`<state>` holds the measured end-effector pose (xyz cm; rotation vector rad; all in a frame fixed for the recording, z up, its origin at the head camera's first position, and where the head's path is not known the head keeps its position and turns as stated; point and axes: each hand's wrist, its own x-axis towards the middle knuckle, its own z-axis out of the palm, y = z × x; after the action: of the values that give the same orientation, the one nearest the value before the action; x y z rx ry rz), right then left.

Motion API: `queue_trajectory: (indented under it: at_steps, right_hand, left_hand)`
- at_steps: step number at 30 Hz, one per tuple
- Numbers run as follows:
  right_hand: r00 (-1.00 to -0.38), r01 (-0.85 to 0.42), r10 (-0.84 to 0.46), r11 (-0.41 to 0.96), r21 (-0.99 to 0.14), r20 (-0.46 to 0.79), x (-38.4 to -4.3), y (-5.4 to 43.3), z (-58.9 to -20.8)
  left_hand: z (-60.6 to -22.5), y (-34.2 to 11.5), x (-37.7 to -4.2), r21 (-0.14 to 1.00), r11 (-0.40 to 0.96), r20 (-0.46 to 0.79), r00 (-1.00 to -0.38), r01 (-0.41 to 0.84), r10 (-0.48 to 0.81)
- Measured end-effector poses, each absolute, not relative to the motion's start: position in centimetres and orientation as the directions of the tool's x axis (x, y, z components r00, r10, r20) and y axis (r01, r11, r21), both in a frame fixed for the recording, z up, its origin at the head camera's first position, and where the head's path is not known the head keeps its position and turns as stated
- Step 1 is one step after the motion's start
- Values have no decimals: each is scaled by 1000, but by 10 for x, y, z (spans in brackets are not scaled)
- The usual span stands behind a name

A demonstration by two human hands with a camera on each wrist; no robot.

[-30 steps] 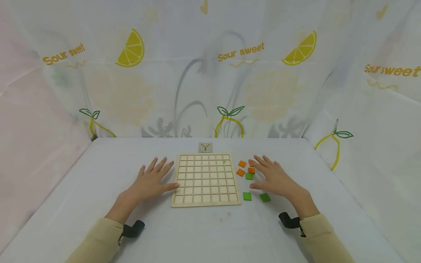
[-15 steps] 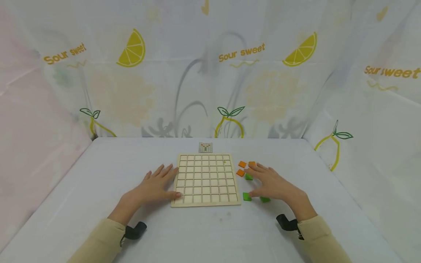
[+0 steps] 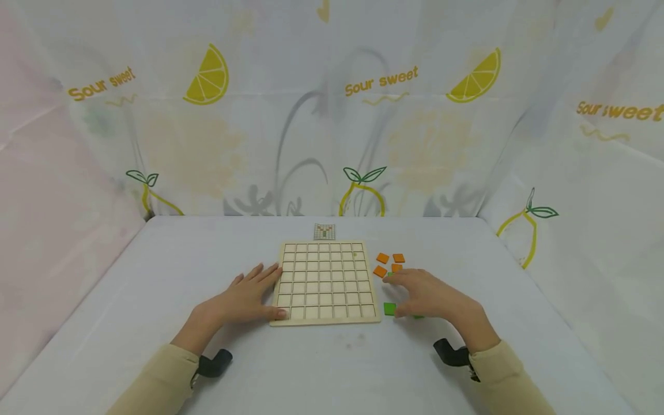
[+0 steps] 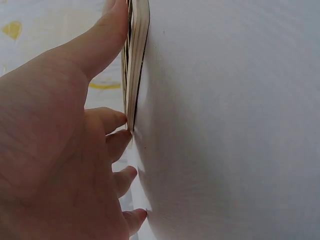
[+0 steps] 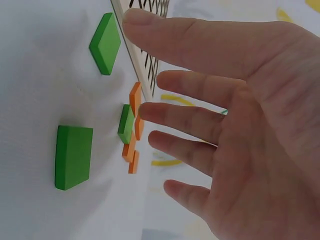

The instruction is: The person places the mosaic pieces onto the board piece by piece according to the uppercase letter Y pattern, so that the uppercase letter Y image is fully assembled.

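A square wooden grid board (image 3: 325,282) lies flat on the white table. My left hand (image 3: 238,301) rests at its left edge, fingers straight. Its thumb lies over the near left corner, and in the left wrist view the fingertips are at the board's side (image 4: 139,60). To the right of the board, my right hand (image 3: 433,294) hovers with spread fingers, holding nothing. Below it are green square tiles, one nearest the board (image 3: 389,309) and another closer to the wrist camera (image 5: 74,157). Several orange tiles (image 3: 380,271) lie just beyond its fingertips. The hand partly hides two green tiles.
A small card with a printed grid pattern (image 3: 324,231) lies behind the board. White cloth walls (image 3: 415,138) with lemon prints stand at the back and sides of the table. A black wrist camera (image 3: 215,364) sits at each cuff.
My left hand has moved right and nearer, bringing its thumb down onto the board's near left corner. My right hand has lowered nearer, uncovering the far orange tiles and covering more of the green ones.
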<state>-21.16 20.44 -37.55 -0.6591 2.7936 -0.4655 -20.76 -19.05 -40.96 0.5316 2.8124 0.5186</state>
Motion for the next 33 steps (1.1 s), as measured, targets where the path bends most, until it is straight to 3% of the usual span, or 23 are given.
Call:
queue_trajectory:
  at_steps: [16, 33]
  right_hand:
    - [-847, -404, -504, 817, -412, -169, -212, 197, -379]
    - [-817, -508, -569, 788, -348, -94, -215, 191, -390]
  left_hand:
    - [-412, -192, -211, 353, 878, -169, -901, 324, 400]
    - [-411, -195, -210, 356, 872, -157, -898, 336, 411]
